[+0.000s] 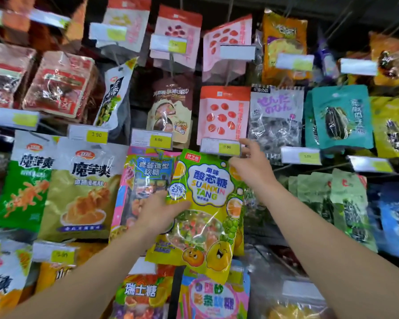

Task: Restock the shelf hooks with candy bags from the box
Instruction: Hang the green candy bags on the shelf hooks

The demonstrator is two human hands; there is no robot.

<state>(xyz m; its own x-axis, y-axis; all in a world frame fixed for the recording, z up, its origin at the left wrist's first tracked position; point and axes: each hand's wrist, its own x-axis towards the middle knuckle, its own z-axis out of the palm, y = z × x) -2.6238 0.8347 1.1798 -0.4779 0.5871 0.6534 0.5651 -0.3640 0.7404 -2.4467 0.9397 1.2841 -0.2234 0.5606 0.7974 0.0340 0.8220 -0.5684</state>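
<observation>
From the head camera, the yellow candy bag (205, 210) hangs tilted, its top just under a price tag (220, 147). The left hand (159, 212) holds its left edge, thumb on front. The right hand (251, 166) touches the top right corner, maybe pinching it. A pink bag (143, 180) crowds the left; dark open space lies right.

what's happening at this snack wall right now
A person is hanging a yellow-green sour candy bag on a display hook. The left hand holds the bag's left side, thumb across its front, while the right hand is up at its top right corner, just below a price tag. Whether the bag is on the hook yet cannot be told.
</observation>
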